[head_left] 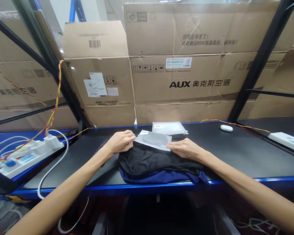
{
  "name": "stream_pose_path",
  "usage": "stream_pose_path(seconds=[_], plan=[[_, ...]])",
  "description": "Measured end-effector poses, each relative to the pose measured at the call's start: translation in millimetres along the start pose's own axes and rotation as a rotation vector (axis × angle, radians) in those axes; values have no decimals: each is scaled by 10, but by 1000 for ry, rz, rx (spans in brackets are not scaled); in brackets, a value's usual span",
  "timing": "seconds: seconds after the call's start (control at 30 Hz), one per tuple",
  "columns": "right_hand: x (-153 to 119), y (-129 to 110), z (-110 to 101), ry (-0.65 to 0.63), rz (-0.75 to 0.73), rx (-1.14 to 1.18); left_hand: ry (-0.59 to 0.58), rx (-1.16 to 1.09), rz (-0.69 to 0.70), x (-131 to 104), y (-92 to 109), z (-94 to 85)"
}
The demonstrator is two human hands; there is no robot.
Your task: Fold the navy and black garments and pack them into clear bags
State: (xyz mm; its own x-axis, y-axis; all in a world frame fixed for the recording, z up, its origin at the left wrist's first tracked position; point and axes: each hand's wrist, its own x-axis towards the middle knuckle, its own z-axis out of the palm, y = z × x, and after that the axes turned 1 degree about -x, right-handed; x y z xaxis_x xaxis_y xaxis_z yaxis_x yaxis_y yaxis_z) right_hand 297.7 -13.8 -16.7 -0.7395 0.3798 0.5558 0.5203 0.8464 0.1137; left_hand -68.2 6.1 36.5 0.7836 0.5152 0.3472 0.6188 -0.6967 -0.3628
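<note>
A translucent plastic bag (154, 139) with a small white label and something dark grey inside is stretched between my two hands. My left hand (122, 141) pinches its left end, fingers curled. At the lower right corner, my right hand (186, 148) grips the bag between thumb and fingers. Beneath it lies a heap of black cloth (152, 160), with dark blue cloth (159, 177) showing along its front edge. Just behind, another pale plastic bag (170, 128) with a label lies flat on the table.
The black tabletop (218, 147) has a blue front edge. A white rounded case (226, 128) lies at the right, near a white power strip (287, 140). Another power strip (34, 153) with plugs and cables is at the left. Cardboard (186, 98) walls the back between dark posts.
</note>
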Motion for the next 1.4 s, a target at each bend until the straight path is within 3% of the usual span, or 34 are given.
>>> stream_pose_path(seconds=[0.13,0.27,0.37,0.5,0.63,0.8,0.97,1.13,1.27,1.4], plan=[[-8,-3,8,50,-9,44,19,-129,-111,231,234,41],[-10,-1,9,40,7,67,-12,-186,-23,488,441,156],[2,-22,0,41,45,89,-55,-162,-13,530,484,199],[37,-72,-26,-40,139,128,-58,-149,-136,355,391,120],[72,-101,-44,-101,184,122,-115,-69,-376,188,153,64],[85,-101,-44,-124,186,131,-254,-99,-548,242,-130,271],[65,-85,-27,-94,199,144,-341,-289,-570,393,-226,565],[59,-74,-18,-100,219,179,-320,-332,-532,503,-321,718],[76,-66,-27,-89,238,210,-313,-394,-511,544,-349,660],[125,-61,-34,-51,259,264,-208,-443,-435,510,-86,473]])
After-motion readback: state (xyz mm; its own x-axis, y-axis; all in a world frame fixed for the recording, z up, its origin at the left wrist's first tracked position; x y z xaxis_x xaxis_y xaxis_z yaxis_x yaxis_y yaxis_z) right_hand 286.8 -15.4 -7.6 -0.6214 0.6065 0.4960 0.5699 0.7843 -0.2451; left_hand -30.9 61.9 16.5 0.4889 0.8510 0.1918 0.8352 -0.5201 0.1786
